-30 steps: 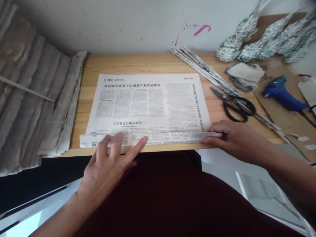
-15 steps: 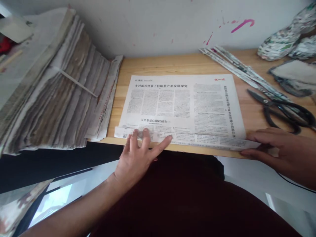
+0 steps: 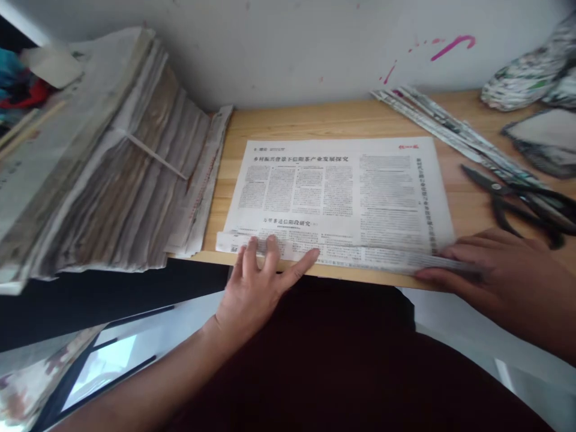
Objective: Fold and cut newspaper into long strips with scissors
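Note:
A printed newspaper sheet lies flat on the wooden table, its near edge folded up into a narrow strip along the table's front edge. My left hand rests on the left part of that strip, fingers spread and pressing down. At the right end, my right hand pinches the folded strip between thumb and fingers, with the strip's end running into the hand. Black-handled scissors lie just beyond my right hand, partly over a bundle of long, thin newspaper strips.
A tall tied stack of newspapers stands at the left, with small items on top. Woven paper pieces and a dark-rimmed pale pad sit at the far right. Behind the table rises a white wall with pink stains.
My right hand has slid leftward along the folded strip, its thumb now further in over the sheet. The left hand stays on the strip. The whole view has shifted slightly.

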`<act>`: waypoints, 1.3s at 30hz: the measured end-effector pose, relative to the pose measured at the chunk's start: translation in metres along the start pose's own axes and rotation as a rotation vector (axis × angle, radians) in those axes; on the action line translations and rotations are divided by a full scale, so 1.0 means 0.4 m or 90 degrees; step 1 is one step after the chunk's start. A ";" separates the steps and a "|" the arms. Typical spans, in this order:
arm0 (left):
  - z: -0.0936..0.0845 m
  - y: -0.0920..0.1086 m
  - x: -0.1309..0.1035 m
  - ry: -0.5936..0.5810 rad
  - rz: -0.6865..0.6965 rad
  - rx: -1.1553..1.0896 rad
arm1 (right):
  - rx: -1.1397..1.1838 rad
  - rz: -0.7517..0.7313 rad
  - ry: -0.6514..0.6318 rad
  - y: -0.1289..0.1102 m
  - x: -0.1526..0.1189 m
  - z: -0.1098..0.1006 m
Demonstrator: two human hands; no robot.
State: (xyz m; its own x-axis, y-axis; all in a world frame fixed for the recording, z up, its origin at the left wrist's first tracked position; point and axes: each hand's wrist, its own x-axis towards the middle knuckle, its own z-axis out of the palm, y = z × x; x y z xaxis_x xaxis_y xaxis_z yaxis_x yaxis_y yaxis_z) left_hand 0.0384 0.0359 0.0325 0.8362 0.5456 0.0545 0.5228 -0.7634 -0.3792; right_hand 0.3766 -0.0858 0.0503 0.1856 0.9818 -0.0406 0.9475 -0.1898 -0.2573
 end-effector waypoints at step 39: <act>0.030 -0.024 0.004 0.143 0.096 0.060 | -0.245 0.065 0.261 -0.018 -0.073 0.057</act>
State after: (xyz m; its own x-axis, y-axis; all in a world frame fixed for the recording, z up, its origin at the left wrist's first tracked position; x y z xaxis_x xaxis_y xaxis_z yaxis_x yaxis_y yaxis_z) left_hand 0.0325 0.0482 0.0253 0.9248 0.3299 0.1896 0.3804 -0.7895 -0.4816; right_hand 0.3583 -0.1128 0.0315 0.2938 0.8893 0.3504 0.9318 -0.3482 0.1023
